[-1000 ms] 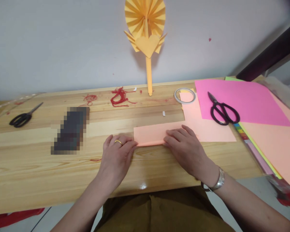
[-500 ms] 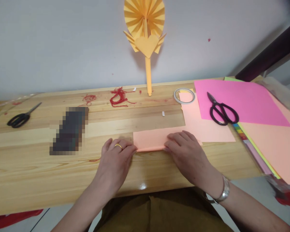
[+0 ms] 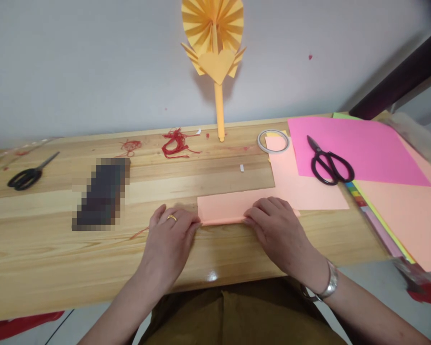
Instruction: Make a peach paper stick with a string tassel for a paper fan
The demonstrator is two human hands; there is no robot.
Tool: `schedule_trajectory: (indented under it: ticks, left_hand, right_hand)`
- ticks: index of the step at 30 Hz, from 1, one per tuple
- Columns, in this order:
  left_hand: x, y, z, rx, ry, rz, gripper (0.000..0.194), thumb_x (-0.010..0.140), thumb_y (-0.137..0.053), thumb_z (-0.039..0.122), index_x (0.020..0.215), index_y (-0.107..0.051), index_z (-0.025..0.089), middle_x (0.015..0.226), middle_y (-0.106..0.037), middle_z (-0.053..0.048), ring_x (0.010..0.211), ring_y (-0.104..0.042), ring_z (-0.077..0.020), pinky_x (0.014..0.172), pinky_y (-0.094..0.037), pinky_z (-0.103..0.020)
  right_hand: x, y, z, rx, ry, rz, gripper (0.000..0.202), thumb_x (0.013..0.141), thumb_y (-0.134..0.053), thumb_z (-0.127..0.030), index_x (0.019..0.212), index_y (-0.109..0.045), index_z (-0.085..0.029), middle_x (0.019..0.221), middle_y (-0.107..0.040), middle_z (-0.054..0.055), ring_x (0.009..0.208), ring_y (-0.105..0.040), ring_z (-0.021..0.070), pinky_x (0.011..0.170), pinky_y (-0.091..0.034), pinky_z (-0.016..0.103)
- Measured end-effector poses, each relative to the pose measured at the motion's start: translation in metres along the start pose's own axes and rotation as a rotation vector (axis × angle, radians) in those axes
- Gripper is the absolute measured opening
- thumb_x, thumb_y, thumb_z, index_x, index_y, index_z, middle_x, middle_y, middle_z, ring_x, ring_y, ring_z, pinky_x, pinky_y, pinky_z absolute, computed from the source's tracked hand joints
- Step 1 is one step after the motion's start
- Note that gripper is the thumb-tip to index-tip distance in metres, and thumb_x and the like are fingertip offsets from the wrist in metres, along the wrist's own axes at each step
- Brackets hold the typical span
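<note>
A strip of peach paper (image 3: 222, 207) lies on the wooden table in front of me, its near edge rolled or folded into a narrow band. My left hand (image 3: 172, 239) pinches the left end of that edge between thumb and fingertips; a gold ring is on one finger. My right hand (image 3: 278, 230) grips the same edge farther right, fingers pressed together and covering part of the strip. A silver bracelet is on the right wrist. Beyond the strip lies a small white scrap (image 3: 242, 168).
Behind stands a yellow paper fan (image 3: 219, 110) against the wall. Red thread (image 3: 175, 143), a tape roll (image 3: 260, 141) and a pixelated dark object (image 3: 102, 191) lie around. Black scissors (image 3: 25, 178) are at left; another pair (image 3: 330, 167) rests on pink paper (image 3: 373, 148).
Both hands keep their hold on the near edge of the peach strip, with only slight finger movement. The whole view has shifted a little.
</note>
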State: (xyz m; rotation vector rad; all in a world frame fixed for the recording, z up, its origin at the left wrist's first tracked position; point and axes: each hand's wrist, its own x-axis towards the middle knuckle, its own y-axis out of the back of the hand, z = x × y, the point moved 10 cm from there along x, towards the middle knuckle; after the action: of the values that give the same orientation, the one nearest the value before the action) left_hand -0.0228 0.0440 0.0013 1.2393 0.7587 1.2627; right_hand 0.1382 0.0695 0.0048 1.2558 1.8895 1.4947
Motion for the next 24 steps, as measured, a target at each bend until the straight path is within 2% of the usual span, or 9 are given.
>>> schedule_trajectory:
  ticks: [6,11,14,18,24]
  left_hand:
    - [-0.012,0.020,0.014,0.092,-0.128,0.263,0.011,0.081,-0.061,0.013,0.085,-0.064,0.022,0.092,-0.068,-0.005,0.085,-0.062,-0.0231,0.095,-0.037,-0.055]
    - [-0.026,0.038,0.018,0.048,-0.175,0.377,0.031,0.075,-0.059,0.001,0.102,-0.062,0.015,0.095,-0.064,-0.011,0.086,-0.060,-0.0227,0.091,-0.044,-0.053]
    - [-0.033,0.035,0.026,0.014,-0.236,0.349,0.041,0.072,-0.058,-0.004,0.109,-0.060,0.016,0.097,-0.064,-0.011,0.089,-0.059,-0.0237,0.091,-0.045,-0.054]
    - [-0.039,0.013,0.036,-0.005,-0.312,0.254,0.052,0.072,-0.058,-0.006,0.121,-0.055,0.012,0.106,-0.064,-0.014,0.101,-0.056,-0.0278,0.095,-0.044,-0.053]
    - [-0.039,0.002,0.037,0.039,-0.309,0.238,0.047,0.076,-0.056,-0.003,0.122,-0.054,0.008,0.110,-0.062,-0.015,0.104,-0.053,-0.0282,0.094,-0.046,-0.047]
  right_hand:
    - [0.001,-0.001,0.000,-0.024,-0.011,-0.018,0.014,0.089,-0.054,-0.019,0.079,-0.064,-0.017,0.080,-0.060,0.005,0.078,-0.052,0.0200,0.078,-0.036,0.034]
    - [0.001,0.000,0.001,-0.022,-0.023,-0.028,0.014,0.089,-0.055,-0.020,0.079,-0.064,-0.017,0.081,-0.060,0.004,0.079,-0.052,0.0199,0.078,-0.035,0.034]
    - [0.001,-0.001,0.001,-0.022,-0.023,-0.033,0.014,0.089,-0.055,-0.020,0.078,-0.064,-0.017,0.080,-0.060,0.004,0.078,-0.051,0.0194,0.078,-0.035,0.033]
    - [0.002,-0.002,0.002,-0.032,-0.024,-0.037,0.013,0.089,-0.055,-0.020,0.078,-0.064,-0.018,0.081,-0.060,0.004,0.079,-0.051,0.0192,0.078,-0.034,0.033]
    - [0.002,-0.004,0.002,-0.027,-0.033,-0.048,0.015,0.090,-0.054,-0.021,0.080,-0.064,-0.018,0.082,-0.060,0.004,0.081,-0.051,0.0197,0.079,-0.033,0.034]
